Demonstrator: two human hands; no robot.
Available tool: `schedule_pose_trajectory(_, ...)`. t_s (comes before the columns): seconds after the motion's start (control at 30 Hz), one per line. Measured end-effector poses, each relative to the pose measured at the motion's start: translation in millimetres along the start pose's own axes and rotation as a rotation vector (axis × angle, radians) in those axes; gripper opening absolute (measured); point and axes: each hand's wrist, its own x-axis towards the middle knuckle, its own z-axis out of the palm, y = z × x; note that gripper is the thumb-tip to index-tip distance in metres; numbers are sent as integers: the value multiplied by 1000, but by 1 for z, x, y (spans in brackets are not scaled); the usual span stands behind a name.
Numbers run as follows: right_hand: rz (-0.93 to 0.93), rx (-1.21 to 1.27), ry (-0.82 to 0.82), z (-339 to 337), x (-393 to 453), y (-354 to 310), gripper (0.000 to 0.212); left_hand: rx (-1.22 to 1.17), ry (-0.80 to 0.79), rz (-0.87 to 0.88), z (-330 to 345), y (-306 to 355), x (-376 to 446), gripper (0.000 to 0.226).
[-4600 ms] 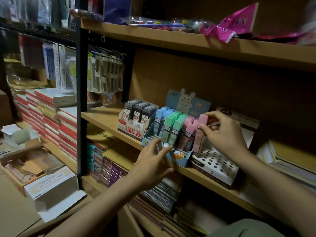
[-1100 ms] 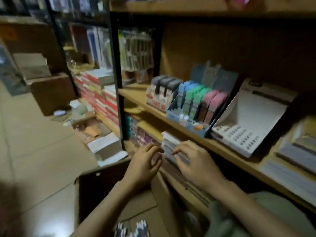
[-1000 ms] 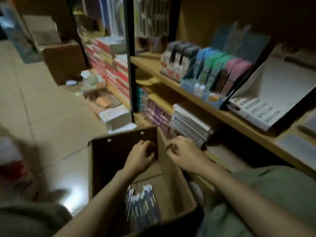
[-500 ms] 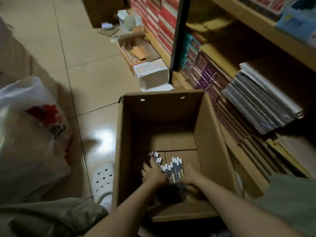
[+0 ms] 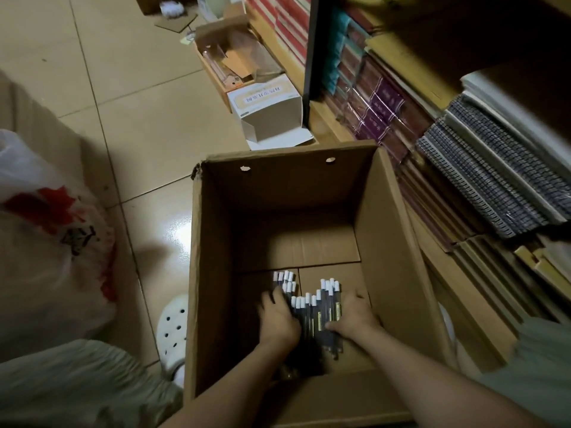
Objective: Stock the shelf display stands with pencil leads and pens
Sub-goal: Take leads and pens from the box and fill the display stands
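Note:
A brown cardboard box [image 5: 389, 242] stands open on the floor in front of me. On its bottom lies a loose pile of dark pens with white caps [image 5: 318, 307]. My left hand [image 5: 278, 319] presses against the left side of the pile, fingers curled over the pens. My right hand [image 5: 355, 316] cups the right side of the same pile. Both hands squeeze the pens together between them, and the pile still rests on the box bottom. The shelf display stands are out of view.
Low shelves at the right hold spiral notebooks [image 5: 494, 168] and purple wrapped packs [image 5: 380, 118]. A black shelf post [image 5: 312, 47] rises beyond the box. A white carton [image 5: 268, 109] and an open tray of scraps [image 5: 234, 60] lie on the tiled floor. A plastic bag [image 5: 46, 242] sits left, a white clog [image 5: 173, 332] beside the box.
My view dropped from the shelf stands down into the box. Both hands left the shelf edge, reached to the box bottom and closed in on the pen pile from both sides.

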Motion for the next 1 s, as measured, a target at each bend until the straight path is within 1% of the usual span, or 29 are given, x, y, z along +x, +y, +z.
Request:
schedule_pose_trajectory(0.1,2,7,2,-6,1,4,71,31,-4,2,7,12,-8,68)
schedule_pose_trajectory(0.23,81,44,34,-12,0,8,80,-17,-38,17,17,26,-13,72)
schedule_pose_trajectory(0.27,94,71,44,-12,1,10,79,-23,-39,32,18,27,-13,72)
schedule_pose_trajectory(0.33,84,117,55,-12,3,11,67,-49,-34,64,18,25,-10,69)
schedule_pose_trajectory(0.4,45,137,59,-10,6,8,54,-132,-29,80,16,21,-6,68)
schedule_pose_trajectory(0.47,24,161,88,-8,8,1,51,-211,-21,73,13,17,0,70)
schedule_pose_trajectory(0.57,16,173,128,-4,12,-5,47,-336,-21,5,12,18,7,70)
schedule_pose_trajectory(0.73,27,207,122,-7,28,-6,25,-437,28,-75,21,27,13,61)
schedule_pose_trajectory(0.8,41,193,130,-11,32,-8,24,-453,30,-98,25,30,14,59)
schedule_pose_trajectory(0.9,47,166,182,-10,35,-9,27,-494,4,-116,27,31,14,58)
schedule_pose_trajectory(1.0,39,143,218,-3,33,-8,30,-505,-37,-131,28,28,16,49)
